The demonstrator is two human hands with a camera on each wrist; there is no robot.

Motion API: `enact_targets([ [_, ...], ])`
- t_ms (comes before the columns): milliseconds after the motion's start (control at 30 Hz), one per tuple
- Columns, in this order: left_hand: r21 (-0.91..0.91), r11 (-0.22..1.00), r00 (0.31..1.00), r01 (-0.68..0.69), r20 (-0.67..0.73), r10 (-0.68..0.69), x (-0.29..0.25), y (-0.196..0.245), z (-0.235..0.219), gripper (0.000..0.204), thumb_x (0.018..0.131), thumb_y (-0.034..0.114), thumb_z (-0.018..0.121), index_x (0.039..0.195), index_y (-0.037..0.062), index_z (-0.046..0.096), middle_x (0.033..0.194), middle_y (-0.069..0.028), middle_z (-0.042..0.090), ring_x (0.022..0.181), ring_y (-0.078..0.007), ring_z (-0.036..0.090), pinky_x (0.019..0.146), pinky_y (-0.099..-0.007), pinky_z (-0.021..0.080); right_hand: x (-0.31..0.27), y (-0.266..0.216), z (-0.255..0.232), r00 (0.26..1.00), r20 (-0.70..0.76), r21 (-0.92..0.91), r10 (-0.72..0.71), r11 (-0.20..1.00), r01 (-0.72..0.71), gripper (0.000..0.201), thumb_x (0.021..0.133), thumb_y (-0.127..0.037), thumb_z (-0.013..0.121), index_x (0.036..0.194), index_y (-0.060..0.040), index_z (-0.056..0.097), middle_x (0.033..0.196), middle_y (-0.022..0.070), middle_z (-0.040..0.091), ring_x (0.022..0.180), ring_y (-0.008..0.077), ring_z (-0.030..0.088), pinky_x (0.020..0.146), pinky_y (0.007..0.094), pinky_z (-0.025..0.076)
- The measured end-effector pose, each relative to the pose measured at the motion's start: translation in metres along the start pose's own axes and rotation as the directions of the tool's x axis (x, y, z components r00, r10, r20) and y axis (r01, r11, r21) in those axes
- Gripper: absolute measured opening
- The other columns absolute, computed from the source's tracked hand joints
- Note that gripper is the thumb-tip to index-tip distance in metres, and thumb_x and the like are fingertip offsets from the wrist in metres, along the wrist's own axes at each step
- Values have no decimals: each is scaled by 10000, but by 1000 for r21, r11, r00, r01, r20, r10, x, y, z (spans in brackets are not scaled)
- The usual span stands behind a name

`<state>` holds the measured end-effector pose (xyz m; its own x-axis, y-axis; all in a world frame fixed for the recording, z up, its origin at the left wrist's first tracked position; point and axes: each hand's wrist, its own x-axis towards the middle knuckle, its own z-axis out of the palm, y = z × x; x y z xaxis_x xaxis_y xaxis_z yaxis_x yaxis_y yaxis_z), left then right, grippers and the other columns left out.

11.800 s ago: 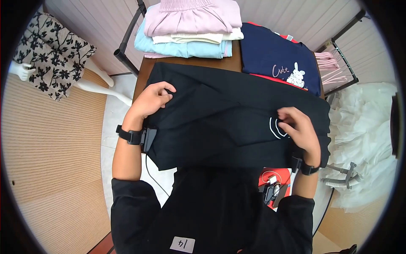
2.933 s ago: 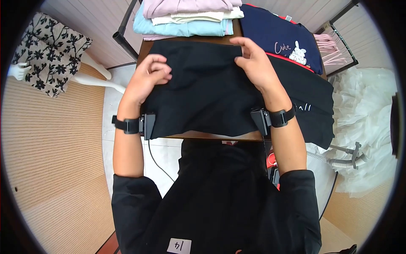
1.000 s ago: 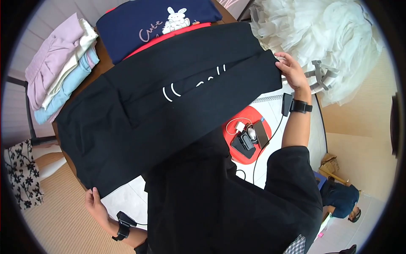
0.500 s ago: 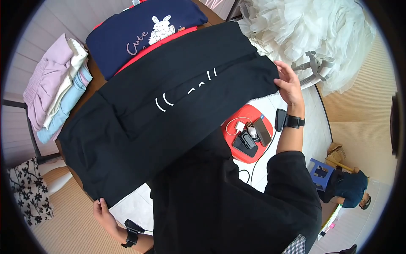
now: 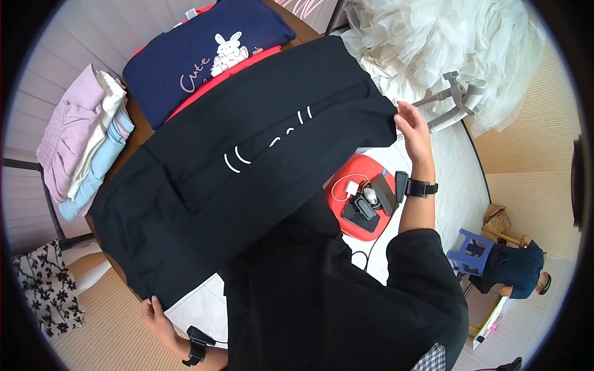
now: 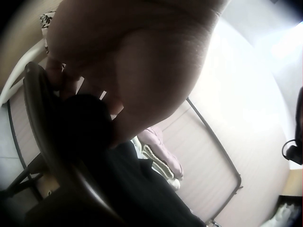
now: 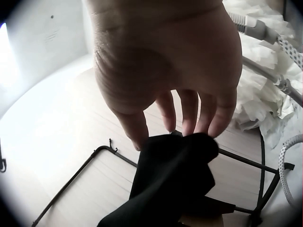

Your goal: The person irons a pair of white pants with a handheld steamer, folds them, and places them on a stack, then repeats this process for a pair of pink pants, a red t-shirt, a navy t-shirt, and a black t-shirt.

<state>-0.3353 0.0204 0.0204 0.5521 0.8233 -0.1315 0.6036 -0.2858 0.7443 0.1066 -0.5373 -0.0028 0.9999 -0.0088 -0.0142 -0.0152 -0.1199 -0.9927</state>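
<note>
A long black garment [image 5: 247, 161] with white printed strokes lies folded lengthwise across the front of the table. At its near left corner my left hand [image 5: 159, 323] pinches the edge between thumb and fingers. In the left wrist view that hand [image 6: 128, 71] is dark, and black cloth [image 6: 137, 179] hangs below the thumb. My right hand [image 5: 413, 133] holds the opposite end, out past the table. In the right wrist view the right hand's [image 7: 170, 71] thumb and fingertips meet the bunched edge of the black cloth [image 7: 170, 165].
Behind lies a navy top [image 5: 204, 55] with a rabbit print, over red cloth. Folded lilac, cream and blue clothes [image 5: 86, 142] stack at the left. A red stool [image 5: 356, 226] with cables stands below. White tulle [image 5: 445, 55] and a grey steamer [image 5: 461, 99] are at the right.
Earlier both hands lay on the garment, later on a shorter folded part; now they hold its two ends. The head view has turned. Lately the right hand has shifted slightly inward with its end.
</note>
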Motion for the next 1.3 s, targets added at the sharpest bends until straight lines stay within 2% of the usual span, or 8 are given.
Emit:
enact_targets([
  [167,40,997,997,61,40,-62,6,10,-5,263,980,144,583,758,26,506,709,42,410,689,-72,346,616,-242,298,21,-49,29,989,139,-540,-41,834,110,493,839,-135,734,1290,-45,557,1135,132,642,1048,190,597,889,320,484],
  [300,88,995,995,47,84,-54,8,22,-1,214,978,148,591,816,10,569,738,34,469,714,-75,406,664,-230,348,28,-74,35,951,308,-557,28,816,156,396,806,-72,725,1185,-42,615,1069,90,646,992,183,596,892,312,472],
  [367,-138,990,1000,-25,-10,24,5,14,3,161,975,129,589,897,-10,612,786,24,529,753,-80,458,727,-220,380,14,-81,28,930,343,-382,-131,885,266,350,784,-14,708,1125,-18,634,1030,67,632,975,171,589,897,298,457],
  [600,-267,964,999,-5,36,16,-15,13,-13,125,972,88,577,970,-29,620,876,5,577,817,-82,490,791,-217,389,-48,-61,-53,884,274,101,-379,926,365,105,788,37,622,837,-42,573,1076,88,597,1071,199,546,972,361,394],
  [833,-220,976,996,1,89,19,-13,12,-14,134,979,101,569,963,-23,617,881,-8,601,815,-80,507,793,-220,402,-63,-23,-49,973,178,352,-147,933,77,158,836,48,551,914,-86,523,1213,98,547,1031,168,552,875,314,458],
  [1100,-223,975,993,4,113,22,-16,23,-13,117,971,90,575,915,-9,605,857,-7,598,811,-82,507,784,-230,402,-96,-30,-62,977,212,125,12,991,-39,449,749,125,504,1175,-7,559,1146,67,578,1009,120,551,831,216,422],
  [1167,-244,970,989,5,143,31,-17,23,-15,110,960,87,591,897,-4,600,840,-4,588,799,-80,495,776,-228,390,-98,-26,-71,964,260,103,59,991,-88,412,714,143,468,1077,4,603,1063,56,613,984,132,565,846,223,418],
  [1300,-276,961,984,-14,165,62,-18,16,-29,101,951,76,595,878,6,592,827,1,573,787,-77,477,766,-225,375,-101,-17,-91,971,149,340,-189,932,129,249,692,145,442,816,-8,596,853,69,609,794,167,578,764,285,464],
])
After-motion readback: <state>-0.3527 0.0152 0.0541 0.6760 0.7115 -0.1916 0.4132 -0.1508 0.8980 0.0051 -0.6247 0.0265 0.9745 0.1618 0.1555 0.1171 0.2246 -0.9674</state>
